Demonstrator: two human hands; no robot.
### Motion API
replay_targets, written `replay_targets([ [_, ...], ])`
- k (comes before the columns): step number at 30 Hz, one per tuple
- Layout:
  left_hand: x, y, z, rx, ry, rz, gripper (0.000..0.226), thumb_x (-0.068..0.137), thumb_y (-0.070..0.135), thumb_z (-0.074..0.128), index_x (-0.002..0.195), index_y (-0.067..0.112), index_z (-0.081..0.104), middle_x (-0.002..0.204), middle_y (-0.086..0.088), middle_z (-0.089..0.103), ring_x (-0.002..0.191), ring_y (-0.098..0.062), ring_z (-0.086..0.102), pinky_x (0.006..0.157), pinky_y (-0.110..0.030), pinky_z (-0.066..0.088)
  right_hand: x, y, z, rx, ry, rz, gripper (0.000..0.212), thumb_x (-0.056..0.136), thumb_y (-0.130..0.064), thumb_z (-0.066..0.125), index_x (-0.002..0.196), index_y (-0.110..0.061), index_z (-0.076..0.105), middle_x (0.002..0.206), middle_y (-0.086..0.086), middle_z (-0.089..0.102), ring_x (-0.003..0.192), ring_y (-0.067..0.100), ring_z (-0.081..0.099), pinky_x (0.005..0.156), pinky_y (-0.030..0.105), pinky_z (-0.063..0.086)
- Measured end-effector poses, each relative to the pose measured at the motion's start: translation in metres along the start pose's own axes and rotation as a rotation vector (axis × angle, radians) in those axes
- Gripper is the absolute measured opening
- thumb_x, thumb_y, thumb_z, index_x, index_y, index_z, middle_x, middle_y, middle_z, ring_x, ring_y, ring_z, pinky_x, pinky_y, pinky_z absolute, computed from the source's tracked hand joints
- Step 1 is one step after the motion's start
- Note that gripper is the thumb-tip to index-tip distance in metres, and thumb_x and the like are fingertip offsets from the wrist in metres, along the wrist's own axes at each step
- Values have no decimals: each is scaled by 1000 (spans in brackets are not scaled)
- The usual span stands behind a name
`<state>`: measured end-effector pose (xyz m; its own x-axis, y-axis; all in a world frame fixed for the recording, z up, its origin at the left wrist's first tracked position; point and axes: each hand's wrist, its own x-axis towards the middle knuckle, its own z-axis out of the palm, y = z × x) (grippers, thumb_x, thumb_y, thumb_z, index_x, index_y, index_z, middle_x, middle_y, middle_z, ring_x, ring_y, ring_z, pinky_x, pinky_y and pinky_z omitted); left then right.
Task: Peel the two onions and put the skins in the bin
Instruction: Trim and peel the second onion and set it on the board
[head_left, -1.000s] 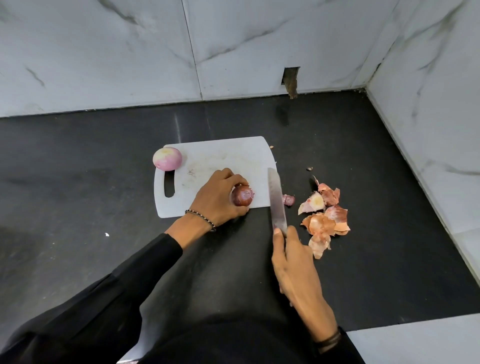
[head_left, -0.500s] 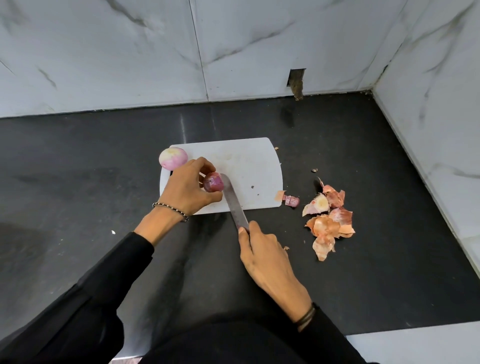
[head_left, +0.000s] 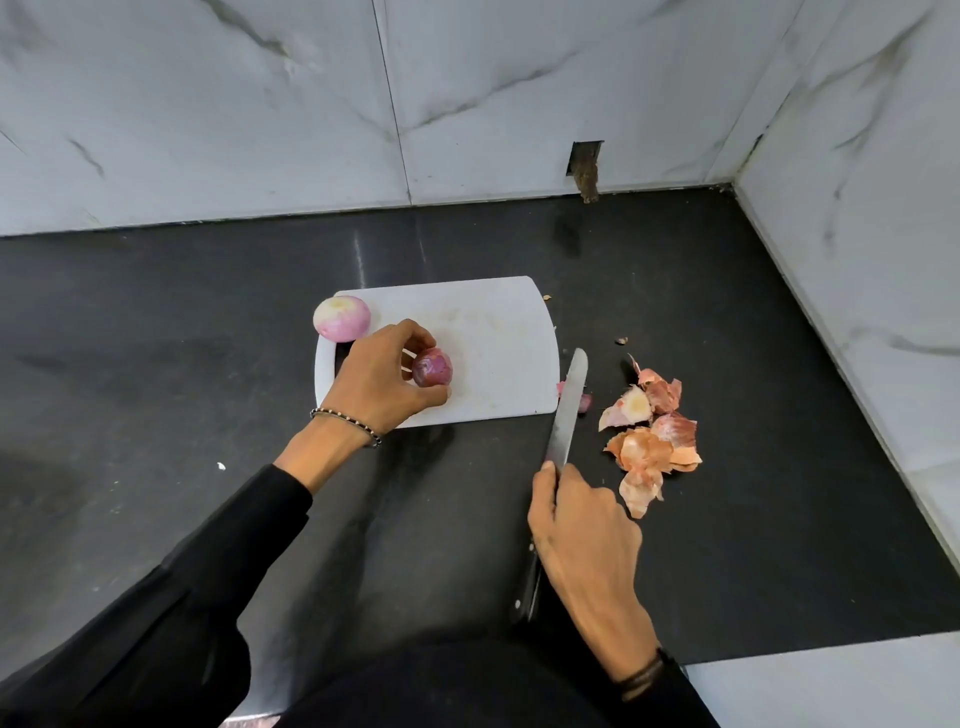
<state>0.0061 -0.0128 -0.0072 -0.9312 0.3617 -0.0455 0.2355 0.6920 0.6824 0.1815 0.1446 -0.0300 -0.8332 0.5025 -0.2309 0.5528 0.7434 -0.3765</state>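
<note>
Head cam: I see L hand (head_left: 379, 379) curled, pinching red onion (head_left: 432, 367) on board (head_left: 493, 332) front-left | R hand (head_left: 587, 540) gripping knife (head_left: 567, 410) off board's R edge | peeled onion (head_left: 342, 318) back-left corner | skins (head_left: 652, 436) on bench (head_left: 156, 364) R of blade.

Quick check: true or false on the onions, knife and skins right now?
1. The left hand grips the darker onion on the cutting board. True.
2. The knife is cutting that onion. False: the right hand holds it beside the board's right edge, clear of the onion.
3. The skins are in a bin. False: they lie piled on the counter; no bin shows.
4. The paler onion sits at the board's far left corner. True.
</note>
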Motion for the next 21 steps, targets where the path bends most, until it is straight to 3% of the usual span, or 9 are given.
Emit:
replay_targets([
  [9,3,5,4,2,-25,3,46,68,21,86,106,17,60,104,3,63,85,-14,63,69,-15,52,5,-15,0,-112,-115,-204,42,111,-41,23,113,-19,59,101,5,72,96,30,69,65,36,34],
  [13,3,8,10,-29,-72,4,46,65,24,87,103,21,61,99,7,64,82,-11,65,69,-18,55,6,-2,-6,-85,-82,-130,42,110,-42,25,113,-19,60,97,5,72,95,31,69,66,38,38],
  [17,3,9,20,-47,-122,24,46,66,29,87,104,24,61,99,10,64,82,-8,65,66,-10,50,9,17,-14,-32,13,61,40,109,-40,29,106,-16,61,89,5,66,93,31,67,67,37,42],
  [21,5,14,31,-34,-188,90,53,69,28,88,114,22,60,110,8,60,91,-10,62,78,-15,51,10,24,-18,-1,76,76,36,109,-38,30,95,-15,54,86,2,56,84,29,66,65,35,42],
])
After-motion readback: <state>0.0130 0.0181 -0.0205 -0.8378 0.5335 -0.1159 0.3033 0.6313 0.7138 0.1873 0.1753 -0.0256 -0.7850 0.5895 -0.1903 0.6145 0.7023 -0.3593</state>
